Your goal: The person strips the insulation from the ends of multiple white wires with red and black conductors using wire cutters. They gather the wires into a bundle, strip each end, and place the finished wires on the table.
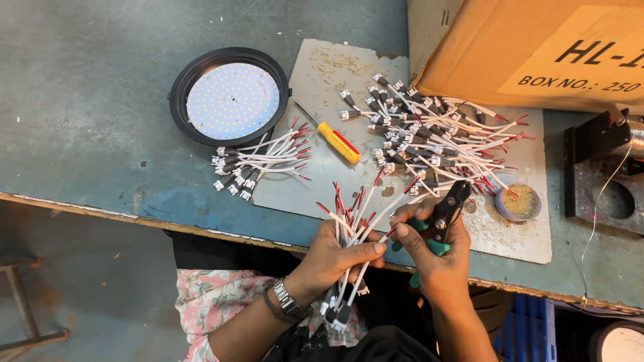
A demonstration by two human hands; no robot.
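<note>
Left hand (335, 258) clenched round a bundle of white connector leads (349, 234), red stripped tips fanning up and away, black-and-white plugs dangling below the fist near the lap. Right hand (433, 251) wrapped tight on green-handled wire strippers (444, 218), black jaws pointing up and away, thumb and forefinger pinching one red tip just beside the left thumb. Both hands close together at the near edge of the blue-green workbench (87, 127), bundle between them. Further back, on a grey metal sheet (322, 80), a big loose heap of the same leads (433, 137); to its left a smaller, neater pile (258, 164) half off the sheet. Yellow-handled screwdriver (334, 139) lying diagonally between the two piles. Round LED lamp panel (230, 96), black rim, white dotted face, well left of the hands. Small round tin of yellowish paste (518, 202) just right of the strippers. Top right, a brown cardboard carton (530, 47) with a paler rectangular label in black print, tilted, overhanging the heap. Black metal fixture (604, 171) at far right.
</note>
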